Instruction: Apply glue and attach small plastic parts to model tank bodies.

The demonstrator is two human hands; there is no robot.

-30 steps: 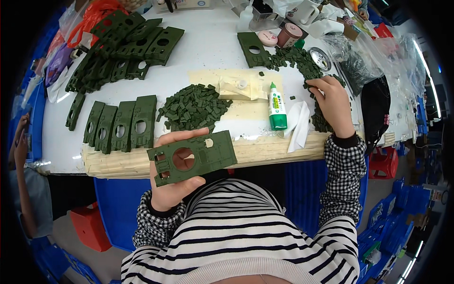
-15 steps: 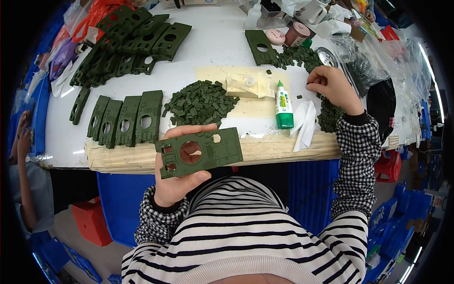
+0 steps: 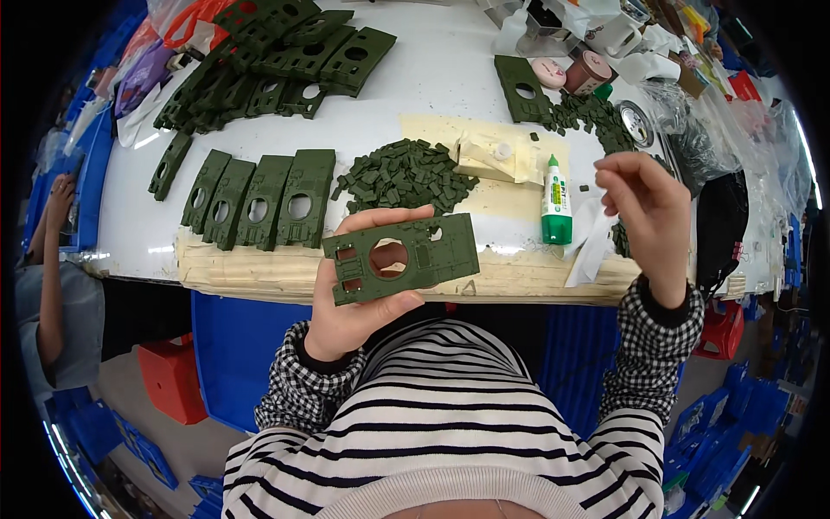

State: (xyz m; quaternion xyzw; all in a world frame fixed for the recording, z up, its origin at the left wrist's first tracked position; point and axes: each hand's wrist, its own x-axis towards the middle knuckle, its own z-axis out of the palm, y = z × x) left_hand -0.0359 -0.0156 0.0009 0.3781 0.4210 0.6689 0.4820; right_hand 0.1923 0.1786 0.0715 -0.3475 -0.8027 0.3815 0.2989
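Note:
My left hand (image 3: 341, 327) holds a dark green plastic model tank hull (image 3: 441, 264) above the table's front edge, thumb below and fingers behind. The hull has a large round hole and smaller square openings. My right hand (image 3: 653, 212) is raised over the table right of the glue bottle (image 3: 558, 208), its fingertips pinched together; whatever may be between them is too small to make out. Under and beside that hand lie a white tissue (image 3: 590, 246) and small green pieces, partly hidden. A heap of small green plastic pieces (image 3: 402, 177) lies beyond the held hull.
Several hulls stand in a row (image 3: 259, 208) at the left, with a larger stack (image 3: 303, 60) behind. Far right are another hull (image 3: 519, 91), scattered green pieces (image 3: 596, 117), a brown tin (image 3: 588, 73) and plastic bags. A taped block (image 3: 493, 157) sits mid-table. Another person's arm (image 3: 52, 285) shows far left.
My right hand has drawn back toward me, away from the scattered pieces at the right. My left hand still holds the hull. The whole view has shifted a little.

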